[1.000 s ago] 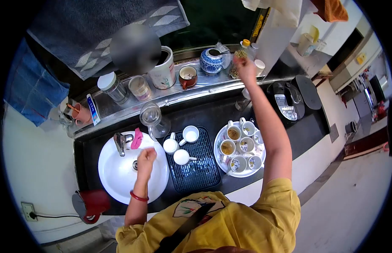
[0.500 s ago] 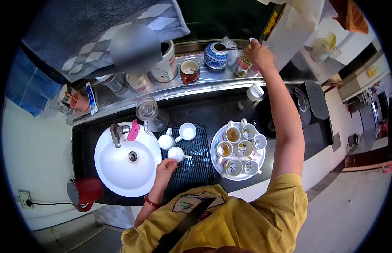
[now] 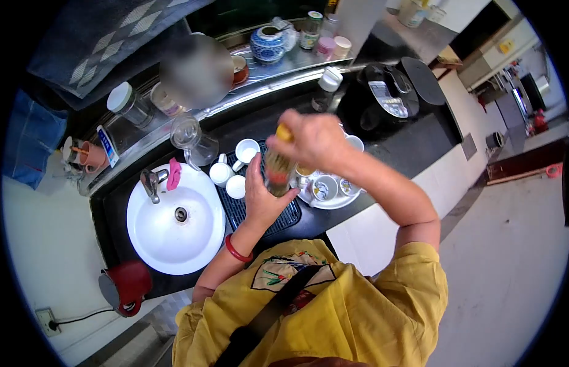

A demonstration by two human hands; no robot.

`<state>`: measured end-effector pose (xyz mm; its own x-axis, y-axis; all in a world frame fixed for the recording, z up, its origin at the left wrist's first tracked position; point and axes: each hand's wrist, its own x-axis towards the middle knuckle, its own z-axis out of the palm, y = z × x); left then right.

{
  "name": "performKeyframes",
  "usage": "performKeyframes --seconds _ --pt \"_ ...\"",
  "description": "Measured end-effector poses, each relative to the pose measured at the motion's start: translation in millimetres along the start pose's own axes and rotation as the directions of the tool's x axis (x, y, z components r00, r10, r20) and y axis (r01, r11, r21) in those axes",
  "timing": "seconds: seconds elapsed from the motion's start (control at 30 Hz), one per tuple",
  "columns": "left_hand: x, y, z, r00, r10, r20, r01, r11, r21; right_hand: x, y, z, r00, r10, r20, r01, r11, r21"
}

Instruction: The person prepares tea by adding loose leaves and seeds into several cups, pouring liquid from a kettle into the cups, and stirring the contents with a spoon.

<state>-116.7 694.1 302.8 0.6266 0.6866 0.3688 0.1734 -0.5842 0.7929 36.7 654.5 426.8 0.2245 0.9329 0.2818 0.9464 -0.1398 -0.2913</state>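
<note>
In front of me, above the black drain mat [image 3: 234,211], a glass jar [image 3: 277,166] with greenish-brown contents is held upright or slightly tilted. My left hand [image 3: 264,199] wraps around its lower part. On top, my right hand [image 3: 314,142] grips the jar's yellow lid [image 3: 284,132], somewhat blurred. White cups stand on the mat just left of the jar, one of them a mug [image 3: 247,150]. Partly hidden behind my hands, a round white tray [image 3: 333,203] carries several cups [image 3: 325,188] with something dry inside.
A white sink [image 3: 174,244] with a tap [image 3: 152,183] lies to the left, a red kettle [image 3: 131,286] below it. A glass pitcher [image 3: 202,147] stands behind the mat. On the ledge are a blue-and-white pot [image 3: 268,46] and jars. A black rice cooker [image 3: 373,101] sits at right.
My right hand has brought the jar from the ledge to the front. My left hand has left the white cup and now holds the jar's body. The view has shifted.
</note>
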Motion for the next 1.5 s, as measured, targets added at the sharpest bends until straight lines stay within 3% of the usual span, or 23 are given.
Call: performKeyframes --seconds 0.03,0.07,0.13,0.27,0.37,0.4,0.47,0.5,0.53,0.6,0.67,0.77,0.83,0.93,1.1,1.13,1.23,1.27,1.33,1.37,1.4,1.47,1.5 --pt "-4.4 -1.3 4.5 1.000 -0.020 0.006 0.021 0.989 -0.144 -16.0 -12.8 5.6 1.000 0.012 0.029 -0.013 1.000 0.024" --pt "-16.5 3.6 7.6 0.990 -0.004 -0.139 -0.029 0.971 -0.236 -28.5 -24.5 7.7 0.999 0.048 0.019 -0.048 0.999 0.010" --pt "-41.8 0.0 5.7 0.993 -0.113 -0.019 0.106 0.969 -0.221 -56.1 -30.1 20.8 0.999 0.007 -0.051 -0.002 0.997 0.082" --pt "-90.2 -28.4 3.3 0.990 -0.066 0.125 0.086 0.983 -0.163 -107.5 -34.6 51.8 0.994 0.099 0.055 -0.102 0.994 0.038" --pt "-111.9 -46.6 -6.9 0.885 -0.081 0.458 0.181 0.967 -0.177 -142.8 -29.7 72.0 0.986 0.150 0.078 -0.158 0.983 0.098" --pt "-114.1 -51.5 -12.3 0.883 -0.080 0.462 0.179 0.968 -0.175 -152.3 -27.5 74.4 0.985 0.154 0.075 -0.161 0.982 0.100" --pt "-111.6 -54.5 -21.0 0.674 -0.005 0.738 0.361 0.875 -0.323 -164.2 -21.2 73.1 1.000 -0.009 0.023 0.002 0.954 0.299" --pt "-109.1 -54.6 -20.6 0.588 0.019 0.809 0.530 0.746 -0.403 -167.9 -16.0 69.0 0.995 -0.086 0.049 0.057 0.899 0.433" --pt "-104.9 -54.5 -21.1 0.586 0.017 0.810 0.526 0.752 -0.396 -169.4 -11.1 63.9 0.995 -0.086 0.041 0.060 0.897 0.437" --pt "-95.6 -52.4 -19.6 0.267 0.060 0.962 0.864 0.428 -0.266 -172.9 1.4 54.5 0.972 -0.209 0.112 0.109 0.813 0.571" --pt "-90.9 -44.1 -8.5 0.267 0.013 0.964 0.885 0.393 -0.250 -178.5 18.0 45.2 0.950 -0.244 0.194 0.070 0.772 0.631" --pt "-81.1 -29.3 20.1 0.285 -0.004 0.958 0.869 0.424 -0.257 -192.7 56.3 49.0 0.957 -0.281 0.066 0.166 0.721 0.672" --pt "-81.3 -14.3 49.1 0.286 -0.028 0.958 0.890 0.378 -0.255 -205.6 90.6 52.7 0.983 -0.163 0.081 0.036 0.610 0.792" --pt "-79.6 5.7 94.5 0.243 -0.010 0.970 0.927 0.298 -0.229 -228.9 131.2 44.5 0.986 -0.116 0.119 -0.034 0.561 0.827" --pt "-76.2 32.5 146.9 0.215 0.113 0.970 0.952 0.199 -0.234 -248.8 179.0 27.3 0.980 -0.188 0.063 0.029 0.449 0.893" --pt "-80.0 29.0 155.6 0.244 0.092 0.965 0.950 0.180 -0.257 -247.4 186.5 23.3 0.972 -0.223 0.075 0.030 0.434 0.900" --pt "-100.2 23.7 170.0 0.180 0.273 0.945 0.980 0.030 -0.195 -244.6 199.2 14.3 0.922 -0.383 0.064 0.096 0.383 0.919" --pt "-102.6 27.5 171.4 0.195 0.254 0.947 0.978 0.018 -0.206 -243.5 203.3 14.4 0.914 -0.400 0.064 0.095 0.365 0.926" --pt "-103.4 35.4 175.0 0.218 0.182 0.959 0.976 -0.040 -0.214 -238.6 208.5 14.2 0.931 -0.276 0.240 -0.134 0.353 0.926" --pt "-98.5 46.4 173.2 0.253 0.069 0.965 0.967 -0.036 -0.251 -232.4 206.6 9.2 0.941 -0.185 0.283 -0.211 0.333 0.919" --pt "-99.6 44.0 174.0 0.262 0.053 0.964 0.965 -0.047 -0.259 -229.8 207.9 12.4 0.936 -0.201 0.289 -0.215 0.323 0.922" --pt "-99.9 37.5 175.0 0.318 -0.064 0.946 0.902 0.327 -0.281 -225.6 211.4 19.3 0.796 -0.080 0.600 -0.371 0.718 0.589" --pt "-99.7 37.2 175.3 0.315 -0.073 0.946 0.902 0.333 -0.275 -229.9 211.5 29.4 0.838 -0.088 0.539 -0.251 0.815 0.522"
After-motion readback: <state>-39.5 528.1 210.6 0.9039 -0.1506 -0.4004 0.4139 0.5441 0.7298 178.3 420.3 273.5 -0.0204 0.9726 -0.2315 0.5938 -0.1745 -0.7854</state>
